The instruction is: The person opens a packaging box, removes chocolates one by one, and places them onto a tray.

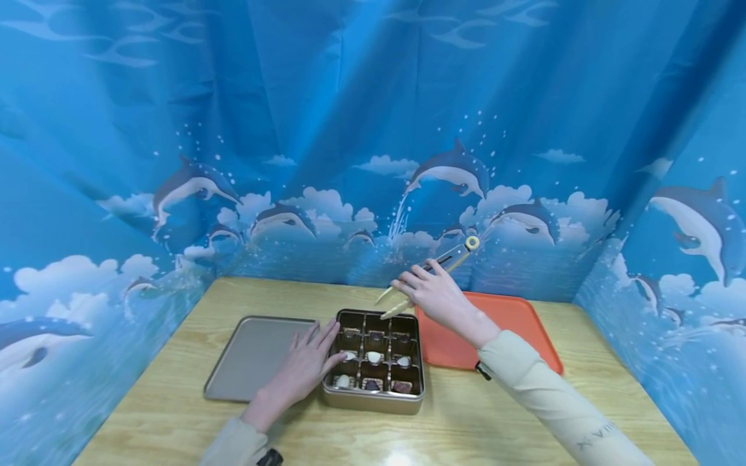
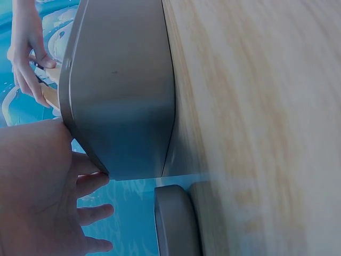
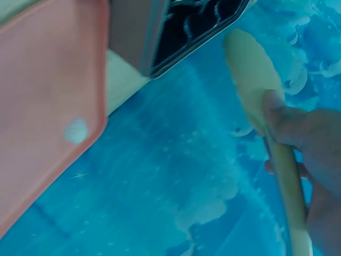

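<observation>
A metal tin [image 1: 373, 401] with a dark divided insert holds white and dark chocolates, among them a white chocolate [image 1: 374, 357] in the middle compartment. My left hand [image 1: 305, 366] rests with extended fingers on the tin's left rim; in the left wrist view the hand [image 2: 42, 181] touches the tin's edge [image 2: 120, 106]. My right hand [image 1: 434, 294] grips pale yellow tongs [image 1: 396, 309] above the tin's back edge. Their tips stand apart, and I see nothing between them. In the right wrist view, thumb and fingers hold the tongs [image 3: 256, 74] along one arm.
Left of the tin lies a flat grey metal lid [image 1: 250, 359], partly behind my left hand. An orange tray [image 1: 524, 323] lies to the right, under my right forearm. In the right wrist view a white piece [image 3: 76, 130] sits on it near a corner. A dolphin-print curtain [image 1: 373, 162] surrounds the table.
</observation>
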The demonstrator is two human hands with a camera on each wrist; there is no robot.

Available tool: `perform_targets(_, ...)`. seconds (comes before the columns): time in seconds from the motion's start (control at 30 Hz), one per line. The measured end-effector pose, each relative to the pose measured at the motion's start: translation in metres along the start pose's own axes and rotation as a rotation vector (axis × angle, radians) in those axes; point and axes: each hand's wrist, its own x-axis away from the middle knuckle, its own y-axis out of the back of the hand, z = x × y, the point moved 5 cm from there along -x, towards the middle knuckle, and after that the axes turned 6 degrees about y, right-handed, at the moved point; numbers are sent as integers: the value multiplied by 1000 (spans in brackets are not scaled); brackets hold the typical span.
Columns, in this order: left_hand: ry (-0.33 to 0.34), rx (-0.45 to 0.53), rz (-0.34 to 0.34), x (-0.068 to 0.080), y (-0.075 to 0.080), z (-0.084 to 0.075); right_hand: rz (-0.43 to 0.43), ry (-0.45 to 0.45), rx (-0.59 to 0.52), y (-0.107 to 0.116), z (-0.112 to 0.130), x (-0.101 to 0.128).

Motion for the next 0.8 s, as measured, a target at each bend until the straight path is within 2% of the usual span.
perform_targets(0.47,2,0,-2,-1,0,1,127,121,145,1,34,-36)
perform_targets(0.8,-12,-20,-27,0,-1,1,281,132,175,-8,51,-52)
